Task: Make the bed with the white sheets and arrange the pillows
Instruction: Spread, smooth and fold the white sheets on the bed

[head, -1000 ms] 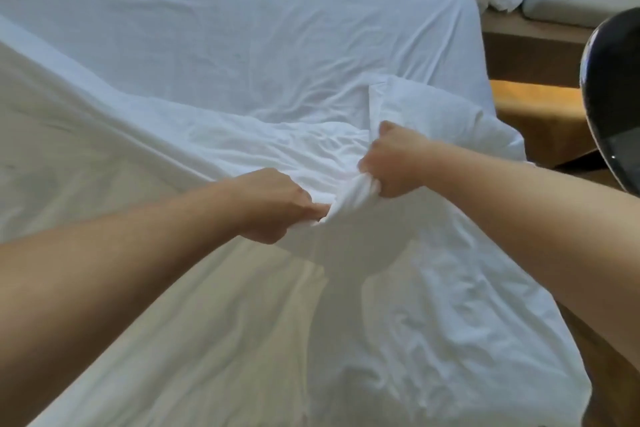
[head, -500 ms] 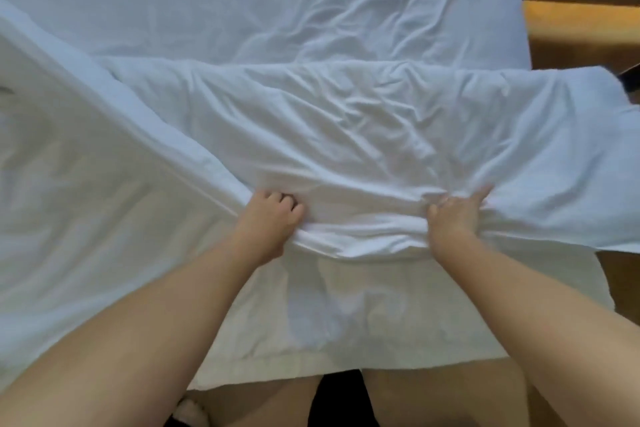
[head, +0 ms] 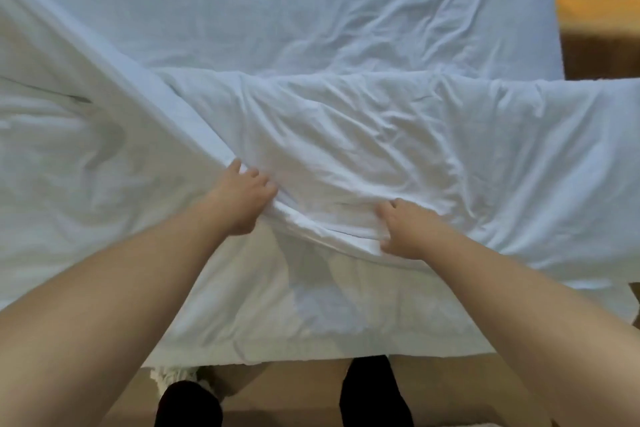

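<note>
A loose white top sheet (head: 398,135) is spread in folds over the near half of the bed and hangs over the near edge. Under it, the fitted white sheet (head: 277,3) covers the mattress at the far side. My left hand (head: 244,199) grips a bunched fold of the top sheet at centre left. My right hand (head: 405,230) grips the same fold about a forearm's length to the right, thumb on top. Between the hands the fold runs taut. No pillows are in view.
Brown wooden furniture (head: 599,31) with a lit band stands past the bed's right edge. My legs and dark footwear (head: 374,392) are on a beige floor at the bottom. A white fringed cloth (head: 173,376) lies by my left foot.
The view has tipped down from the far corner to the near edge. My hands, close together on a bunch a second ago, have spread apart along the sheet's fold and pulled it nearer.
</note>
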